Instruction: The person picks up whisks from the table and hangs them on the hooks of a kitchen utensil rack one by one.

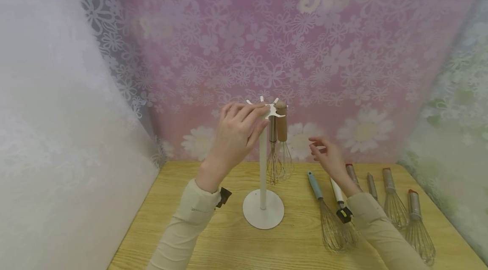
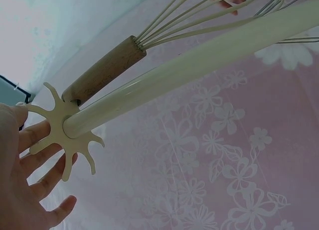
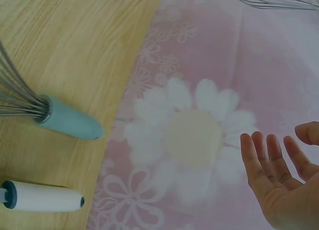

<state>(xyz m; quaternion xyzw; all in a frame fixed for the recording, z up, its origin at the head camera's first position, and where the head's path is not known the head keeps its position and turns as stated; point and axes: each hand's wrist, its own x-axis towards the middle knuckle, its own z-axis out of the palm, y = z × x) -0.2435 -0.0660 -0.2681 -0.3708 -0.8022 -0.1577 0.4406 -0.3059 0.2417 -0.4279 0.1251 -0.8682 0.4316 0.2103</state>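
My left hand [image 1: 240, 128] rests on the top of a white stand, its fingers laid over the hooked top plate [image 1: 273, 111]. In the left wrist view, the fingers [image 2: 42, 163] pass behind the hooks [image 2: 92, 163]. Two whisks hang from the far right side: one with a wooden handle [image 1: 282, 128], the other with a metal handle [image 1: 273, 129]. To the right, my right hand [image 1: 331, 160] is in the air with nothing in it, fingers loosely bent. Below it lie a whisk with a light blue handle [image 1: 314, 185] and one with a white handle [image 1: 337, 191].
The stand's round base [image 1: 263, 219] sits on the wooden table [image 1: 213, 240]. More whisks lie at the right, including one near the front [image 1: 419, 232] and another behind it [image 1: 394, 202]. Flowered cloth [image 1: 244, 49] hangs behind the table, with a pale wall [image 1: 57, 134] at left.
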